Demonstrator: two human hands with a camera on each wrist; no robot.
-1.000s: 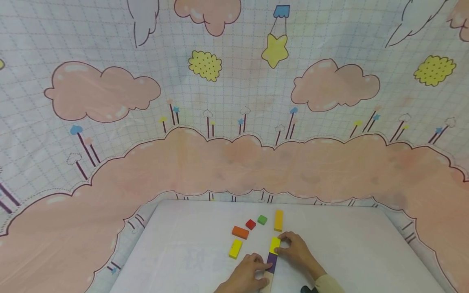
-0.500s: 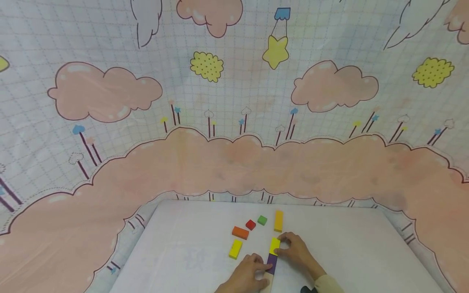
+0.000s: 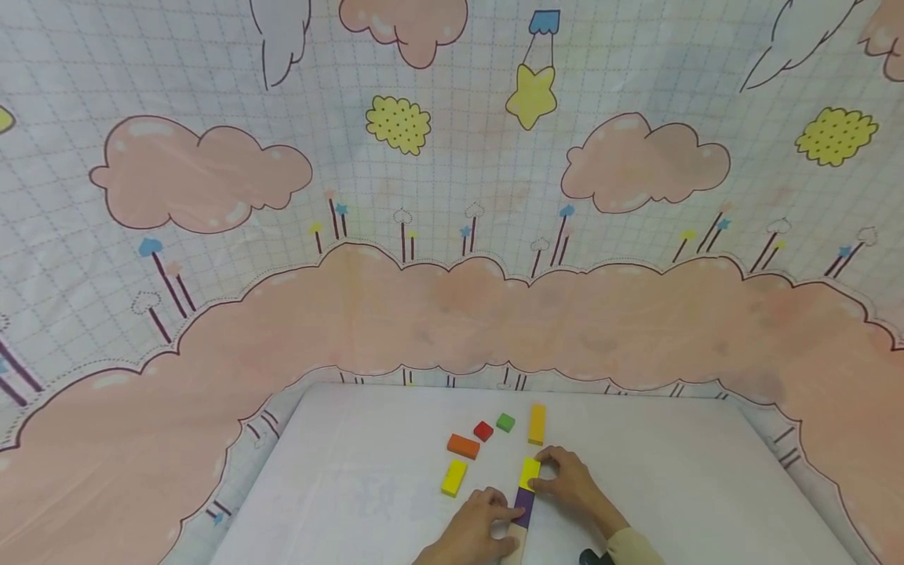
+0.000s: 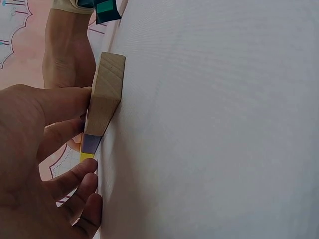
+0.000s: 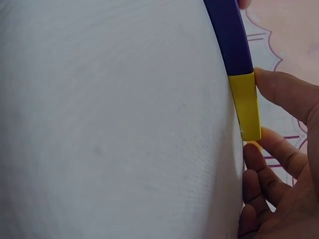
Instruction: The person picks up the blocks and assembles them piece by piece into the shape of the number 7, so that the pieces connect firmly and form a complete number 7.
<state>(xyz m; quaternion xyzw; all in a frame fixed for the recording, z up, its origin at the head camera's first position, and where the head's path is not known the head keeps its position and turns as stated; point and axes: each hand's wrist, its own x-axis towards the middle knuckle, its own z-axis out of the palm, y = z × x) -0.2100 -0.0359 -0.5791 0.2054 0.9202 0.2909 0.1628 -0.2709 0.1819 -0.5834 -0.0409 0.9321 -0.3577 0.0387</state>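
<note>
Yellow block (image 5: 245, 107) pinched by right fingers (image 5: 281, 148), left fingers (image 3: 508, 514) extended, touching purple block (image 3: 524, 500), wooden block (image 4: 106, 79)

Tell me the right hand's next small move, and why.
Probably let the right hand ease off the yellow block it holds: that block already meets the purple block end to end with no visible gap, while the amber block just beyond lies apart.

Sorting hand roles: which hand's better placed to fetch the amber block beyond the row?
Right, probably. The right hand touches the row's yellow block, nearest the amber block. The left hand sits farther back, at the purple block and wooden block.
</note>
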